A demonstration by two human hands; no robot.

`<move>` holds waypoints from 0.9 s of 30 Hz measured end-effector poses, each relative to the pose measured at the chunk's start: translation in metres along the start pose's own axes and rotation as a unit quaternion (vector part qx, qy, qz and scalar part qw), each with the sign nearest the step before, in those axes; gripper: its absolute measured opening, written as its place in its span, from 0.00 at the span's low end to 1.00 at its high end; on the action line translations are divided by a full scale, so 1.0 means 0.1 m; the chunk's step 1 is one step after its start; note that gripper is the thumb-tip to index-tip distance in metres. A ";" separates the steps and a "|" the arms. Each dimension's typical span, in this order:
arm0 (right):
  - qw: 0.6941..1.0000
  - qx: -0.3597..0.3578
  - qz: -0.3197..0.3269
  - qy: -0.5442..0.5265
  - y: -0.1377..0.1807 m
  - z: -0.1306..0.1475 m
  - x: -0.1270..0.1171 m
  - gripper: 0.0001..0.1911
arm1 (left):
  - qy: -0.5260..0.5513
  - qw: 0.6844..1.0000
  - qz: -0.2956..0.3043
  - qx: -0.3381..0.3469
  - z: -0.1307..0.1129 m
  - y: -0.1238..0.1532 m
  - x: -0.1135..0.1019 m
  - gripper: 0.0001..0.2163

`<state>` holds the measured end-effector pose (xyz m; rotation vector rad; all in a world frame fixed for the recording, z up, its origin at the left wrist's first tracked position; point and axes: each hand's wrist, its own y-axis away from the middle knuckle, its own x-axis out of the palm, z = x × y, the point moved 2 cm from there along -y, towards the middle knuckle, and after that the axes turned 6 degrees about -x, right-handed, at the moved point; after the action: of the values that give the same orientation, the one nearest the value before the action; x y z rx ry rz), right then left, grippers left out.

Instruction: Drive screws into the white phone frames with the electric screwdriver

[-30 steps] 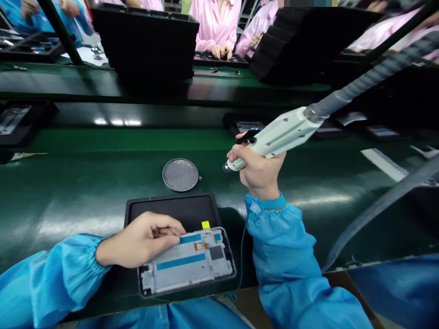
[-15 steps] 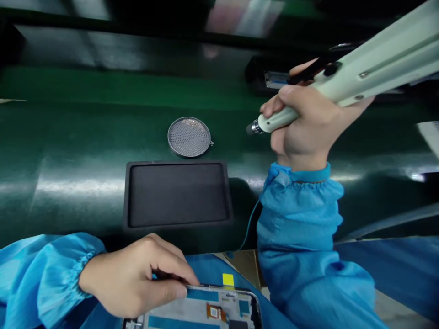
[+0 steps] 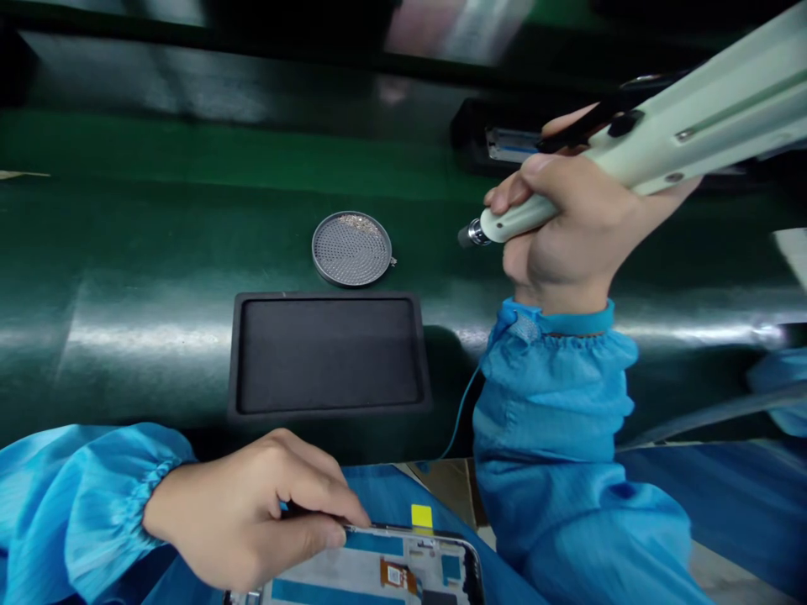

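My left hand [image 3: 265,512] pinches the upper edge of an opened phone or tablet frame [image 3: 340,565] between thumb and fingers, low in the view. Blue strips, an orange flex cable [image 3: 397,576] and a yellow tab [image 3: 422,516] show on that frame, whose lower part is cut off. In my right hand [image 3: 571,223] is a pale green electric screwdriver [image 3: 699,126], gripped near its front end. Its metal nose [image 3: 472,234] points left above the bench, apart from everything; a bit cannot be made out.
A round grey perforated dish [image 3: 351,249] with tiny screws along its far side lies on the green bench [image 3: 145,244]. Nearer stands a shallow black tray [image 3: 328,357]. A black holder [image 3: 472,139] is behind my right hand. At the right edge a blue sleeve [image 3: 782,386] shows.
The view has shifted slightly, so the dish and screwdriver appear a little further right. A blue sleeve has come in at the right edge. Both hands keep their holds.
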<state>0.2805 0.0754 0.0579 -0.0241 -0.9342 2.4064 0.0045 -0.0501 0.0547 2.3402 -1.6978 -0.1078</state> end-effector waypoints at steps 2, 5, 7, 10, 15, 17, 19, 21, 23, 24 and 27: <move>1.000 -0.002 -0.003 -0.002 0.00 0.00 0.00 0.12 | -0.003 1.000 0.003 0.002 -0.01 0.00 0.00 0.12; 1.000 0.002 0.001 -0.005 0.00 -0.01 0.00 0.11 | 0.004 1.000 0.004 -0.004 -0.02 0.00 0.00 0.12; 1.000 0.006 0.000 -0.002 0.00 -0.01 0.00 0.10 | 0.012 1.000 0.001 -0.015 -0.04 0.00 0.00 0.12; 1.000 0.001 -0.009 -0.007 0.00 -0.01 0.01 0.10 | 0.008 0.999 -0.003 -0.033 -0.05 0.01 0.01 0.12; 0.999 -0.007 -0.011 -0.038 0.00 -0.01 0.01 0.11 | 0.004 1.000 -0.002 -0.015 -0.02 0.00 0.02 0.12; 0.999 -0.002 -0.006 -0.035 0.00 -0.01 0.00 0.10 | 0.000 1.000 0.000 -0.003 -0.02 0.00 0.02 0.12; 0.999 0.001 -0.006 -0.032 -0.01 -0.01 0.01 0.10 | -0.002 1.000 0.000 0.000 -0.03 0.00 0.02 0.12; 0.999 0.001 -0.014 -0.036 -0.01 0.00 0.01 0.10 | 0.003 1.000 -0.002 -0.008 -0.04 0.01 0.02 0.12; 0.999 0.000 -0.023 -0.042 -0.01 0.00 0.02 0.11 | 0.002 1.000 -0.006 -0.018 -0.06 0.01 0.02 0.12; 0.999 0.001 -0.021 -0.041 -0.01 0.00 0.02 0.11 | 0.001 1.000 -0.008 -0.018 -0.07 0.02 0.02 0.13; 1.000 0.004 -0.013 -0.027 0.00 0.01 0.03 0.08 | 0.004 1.000 -0.007 -0.004 -0.06 0.02 0.03 0.14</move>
<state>0.2777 0.0761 0.0592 0.0559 -0.9447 2.3975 0.0046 -0.0523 0.0617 2.3444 -1.6734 -0.1084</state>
